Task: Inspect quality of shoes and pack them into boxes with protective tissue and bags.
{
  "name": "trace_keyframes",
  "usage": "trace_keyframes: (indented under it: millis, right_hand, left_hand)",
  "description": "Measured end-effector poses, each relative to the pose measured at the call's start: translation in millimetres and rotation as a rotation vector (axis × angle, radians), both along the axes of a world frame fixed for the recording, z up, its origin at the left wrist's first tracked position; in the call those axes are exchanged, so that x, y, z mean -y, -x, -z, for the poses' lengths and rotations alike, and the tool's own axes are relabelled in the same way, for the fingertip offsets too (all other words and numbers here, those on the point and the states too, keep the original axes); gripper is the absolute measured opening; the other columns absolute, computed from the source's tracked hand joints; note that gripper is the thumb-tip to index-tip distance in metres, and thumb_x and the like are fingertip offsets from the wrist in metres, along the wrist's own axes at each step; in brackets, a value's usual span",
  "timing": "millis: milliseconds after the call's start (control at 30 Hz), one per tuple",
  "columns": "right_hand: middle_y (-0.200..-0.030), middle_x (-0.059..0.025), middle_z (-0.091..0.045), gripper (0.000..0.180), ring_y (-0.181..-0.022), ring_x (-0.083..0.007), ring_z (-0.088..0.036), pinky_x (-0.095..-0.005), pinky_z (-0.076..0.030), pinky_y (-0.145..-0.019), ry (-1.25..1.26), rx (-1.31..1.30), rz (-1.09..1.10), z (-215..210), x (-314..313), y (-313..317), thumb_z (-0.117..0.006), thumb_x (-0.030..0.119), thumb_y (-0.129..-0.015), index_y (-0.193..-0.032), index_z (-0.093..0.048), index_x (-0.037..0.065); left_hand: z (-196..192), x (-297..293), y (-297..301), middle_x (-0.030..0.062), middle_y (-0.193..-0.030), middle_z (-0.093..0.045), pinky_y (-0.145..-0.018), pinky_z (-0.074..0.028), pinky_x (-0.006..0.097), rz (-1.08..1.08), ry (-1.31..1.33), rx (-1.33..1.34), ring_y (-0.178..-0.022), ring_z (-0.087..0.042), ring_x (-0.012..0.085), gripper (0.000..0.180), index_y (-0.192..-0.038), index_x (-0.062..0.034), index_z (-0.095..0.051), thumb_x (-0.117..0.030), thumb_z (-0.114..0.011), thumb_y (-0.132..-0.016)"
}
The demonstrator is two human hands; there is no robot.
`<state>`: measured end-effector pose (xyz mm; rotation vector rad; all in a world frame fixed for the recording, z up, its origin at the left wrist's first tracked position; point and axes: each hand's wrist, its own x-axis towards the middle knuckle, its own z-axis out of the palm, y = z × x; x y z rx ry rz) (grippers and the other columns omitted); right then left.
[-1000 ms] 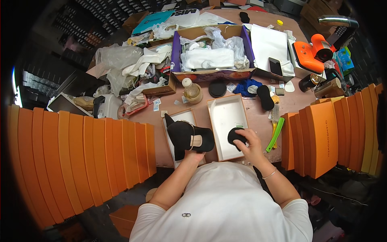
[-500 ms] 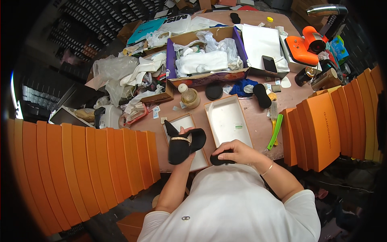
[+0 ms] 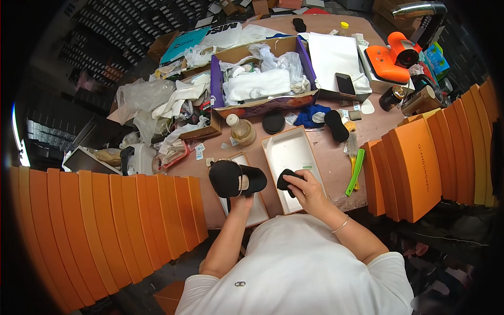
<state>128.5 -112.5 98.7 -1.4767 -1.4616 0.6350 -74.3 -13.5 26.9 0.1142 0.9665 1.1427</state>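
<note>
Nearest, the person's white shirt is filling the lower middle, with twelve o'clock lying straight ahead of the chest. At about ten o'clock the left hand is gripping a black shoe from below, its fingers clamped on it though mostly hidden underneath; a pale insole is showing beneath the shoe's gold-toned strap. Toward one o'clock the right hand is pinching a small black pad, thumb and fingers clamped on it, just beside the shoe. A narrow shallow box is lying partly under the left hand and the shoe, and a wider white-lined box is lying open at twelve, reaching beyond the pad. Rows of orange boxes are standing on edge at nine o'clock and two o'clock. A green-handled brush is lying at two, near the right-hand row. Farther off, a bottle is standing at eleven, a black round container is sitting at twelve, and a black oblong pad is resting at one. Beyond them, a purple-sided carton is holding white cloth and plastic wrapping at twelve, while a phone and an orange device are sitting toward one.
</note>
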Motion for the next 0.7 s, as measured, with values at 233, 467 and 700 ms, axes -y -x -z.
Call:
trace_keyframes:
  millis: [233,467,700]
  right_hand:
    - [-0.098,-0.0176,-0.056,0.023,-0.089,-0.0350,-0.057,-0.0409,-0.047,-0.079,0.104,0.012,-0.068,72,-21,41,-0.066,0.008,-0.074,-0.095,-0.059,0.002]
    - [-0.094,-0.0165,-0.063,0.024,-0.088,-0.0293,-0.061,-0.0349,-0.048,-0.082,0.442,-0.091,-0.340,7,14,-35,-0.062,0.012,-0.086,-0.107,-0.067,0.003]
    - [-0.093,-0.0126,-0.061,0.024,-0.089,-0.0247,-0.059,-0.0322,-0.047,-0.078,0.274,-0.145,-0.069,13,-4,-31,-0.062,0.006,-0.086,-0.110,-0.066,0.003]
  left_hand:
    - [-42,6,-36,0.0079,-0.084,-0.066,-0.071,-0.052,0.027,0.477,-0.310,-0.523,-0.077,-0.063,0.0152,0.034,-0.091,-0.0007,-0.064,-0.030,-0.049,-0.097]
    - [5,-3,-2,0.0079,-0.096,-0.066,-0.082,-0.056,0.037,0.024,0.108,-0.031,-0.089,-0.065,0.0226,0.027,-0.103,-0.0042,-0.061,-0.028,-0.052,-0.095]
    - [-6,60,-79,0.0167,-0.120,-0.057,-0.095,-0.049,0.050,0.856,0.415,0.243,-0.108,-0.060,0.0324,0.053,-0.126,-0.0085,-0.050,-0.051,-0.041,-0.096]
